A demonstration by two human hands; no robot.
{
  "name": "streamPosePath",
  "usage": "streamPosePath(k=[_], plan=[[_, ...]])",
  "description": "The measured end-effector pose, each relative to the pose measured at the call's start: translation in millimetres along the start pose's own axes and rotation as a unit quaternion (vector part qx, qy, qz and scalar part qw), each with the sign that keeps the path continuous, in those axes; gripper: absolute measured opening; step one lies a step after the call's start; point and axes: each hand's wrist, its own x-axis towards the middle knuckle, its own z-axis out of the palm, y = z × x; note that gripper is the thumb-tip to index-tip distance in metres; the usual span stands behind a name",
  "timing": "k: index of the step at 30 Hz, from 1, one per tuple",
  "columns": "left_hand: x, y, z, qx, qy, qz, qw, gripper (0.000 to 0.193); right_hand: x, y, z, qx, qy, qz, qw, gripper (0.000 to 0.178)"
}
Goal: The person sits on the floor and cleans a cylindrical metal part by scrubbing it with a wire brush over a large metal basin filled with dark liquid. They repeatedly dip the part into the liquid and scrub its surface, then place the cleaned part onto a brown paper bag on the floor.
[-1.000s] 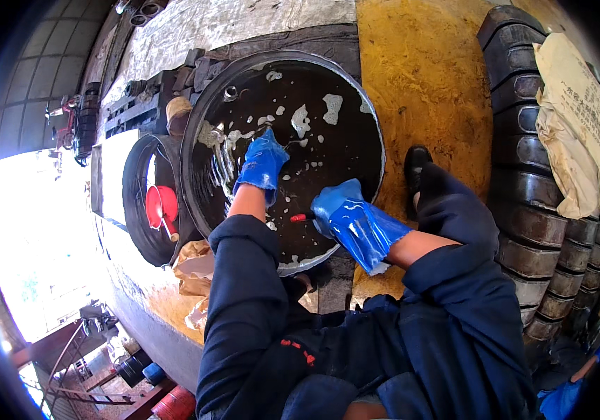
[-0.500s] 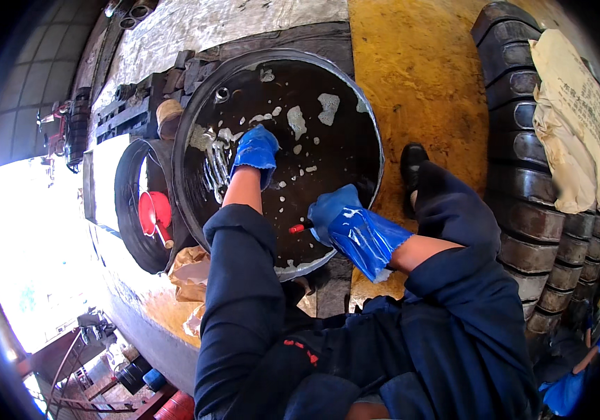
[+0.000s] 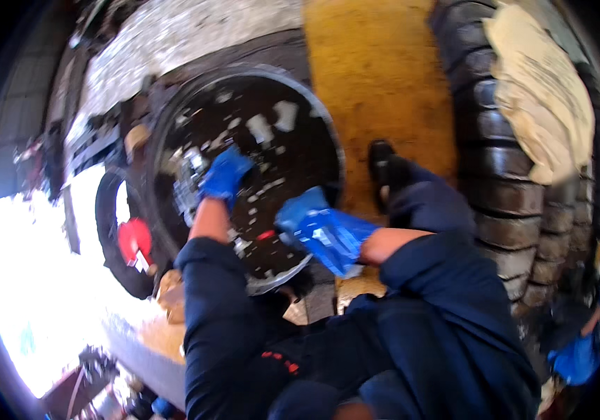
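Note:
A wide round black tub (image 3: pixel 331 133) stands in front of me, holding dark liquid with white foam patches (image 3: pixel 260 129). My left hand (image 3: pixel 226 171), in a blue rubber glove, reaches into the tub's left half; its fingers are hidden by the liquid and blur. Over the tub's near right rim is my right hand (image 3: pixel 303 213), also in a blue glove. Its fingers are closed round a tool whose red end (image 3: pixel 266 235) sticks out to the left; the rest of the tool is hidden in the glove.
Left of the tub stands a smaller black container (image 3: pixel 109 241) with a red scoop (image 3: pixel 134 239) in it. A crumpled brown paper bag (image 3: pixel 171 290) lies nearby. On the right, stacked dark ribbed metal pieces (image 3: pixel 503 189) carry a cream sack (image 3: pixel 538 91). Another person's blue glove (image 3: pixel 574 360) shows at lower right.
The whole view has shifted, so the tub sits further left, and the picture is now blurred. My left hand is still in the tub; my right hand still grips the red-ended tool.

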Motion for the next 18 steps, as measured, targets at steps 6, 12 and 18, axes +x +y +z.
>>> streamPosePath(k=[6, 12, 18], plan=[[-1.4, -95.6, 47.9, 0.189, 0.073, 0.134, 0.97, 0.029, 6.1, -28.8, -28.4, 0.02, -0.096, -0.016, 0.995, 0.021], [13.7, -87.4, 56.5, 0.199, 0.104, 0.095, 0.97, 0.033, 0.0, -22.0, -27.8, 0.031, -0.087, 0.027, 0.995, 0.024], [-6.9, -75.1, 38.7, 0.152, 0.073, 0.033, 0.985, 0.049, 4.5, -22.5, -28.9, 0.035, -0.09, 0.047, 0.994, 0.027]])
